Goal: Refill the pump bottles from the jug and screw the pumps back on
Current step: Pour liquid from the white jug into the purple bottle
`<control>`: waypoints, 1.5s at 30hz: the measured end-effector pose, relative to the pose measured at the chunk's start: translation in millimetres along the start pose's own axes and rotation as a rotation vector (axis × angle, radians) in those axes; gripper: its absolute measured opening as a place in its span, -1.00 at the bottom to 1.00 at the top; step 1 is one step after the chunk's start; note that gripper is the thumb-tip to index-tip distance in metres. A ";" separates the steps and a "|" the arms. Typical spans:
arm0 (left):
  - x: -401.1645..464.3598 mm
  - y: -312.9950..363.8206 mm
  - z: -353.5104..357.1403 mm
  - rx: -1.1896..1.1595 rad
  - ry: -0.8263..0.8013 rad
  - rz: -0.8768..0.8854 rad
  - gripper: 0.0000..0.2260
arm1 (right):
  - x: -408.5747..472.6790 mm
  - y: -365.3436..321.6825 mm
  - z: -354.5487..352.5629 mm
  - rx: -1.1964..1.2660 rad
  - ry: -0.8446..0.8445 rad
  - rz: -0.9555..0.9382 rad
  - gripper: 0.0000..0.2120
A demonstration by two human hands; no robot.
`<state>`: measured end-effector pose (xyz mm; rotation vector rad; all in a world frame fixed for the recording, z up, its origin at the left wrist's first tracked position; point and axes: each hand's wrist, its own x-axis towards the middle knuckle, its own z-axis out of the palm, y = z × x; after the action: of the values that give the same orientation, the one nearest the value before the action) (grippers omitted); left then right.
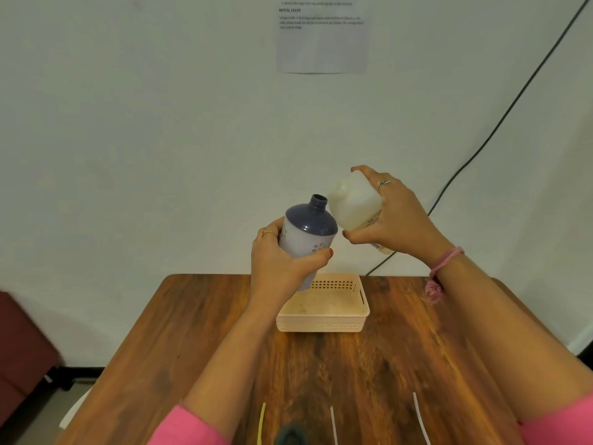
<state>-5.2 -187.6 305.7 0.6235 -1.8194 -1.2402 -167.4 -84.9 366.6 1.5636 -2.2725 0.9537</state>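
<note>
Near edge of the wooden surface (pixel 199 332), 6 o'clock: three thin tubes (pixel 333 425), probably pump dip tubes, lie apart; a dark object beside them is cut off, unidentified. Centre: peach plastic basket (pixel 322 322), no bottles in it. Above the basket, both hands raised. Left hand (pixel 279 264), at 9 o'clock of the pair, has fingers wrapped around the blue-topped pump bottle (pixel 308 236), neck open and tilted toward 1 o'clock, likely to meet the spout. Right hand (pixel 394 220) has fingers clamped on the translucent white jug (pixel 353 203), tipped so its mouth nears the bottle neck. No stream visible; pouring appears about to begin. Behind: wall, printed sheet (pixel 322 33) at 12 o'clock, black cable (pixel 500 123).
</note>
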 end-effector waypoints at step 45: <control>5.8 -12.3 -26.7 -0.034 0.054 0.016 -0.38 | 19.4 -30.1 2.1 -0.274 -0.022 -0.128 -0.02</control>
<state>13.6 -210.4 300.9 0.6172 -1.7521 -1.2297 -147.9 -107.5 386.6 1.5812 -2.1760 0.5681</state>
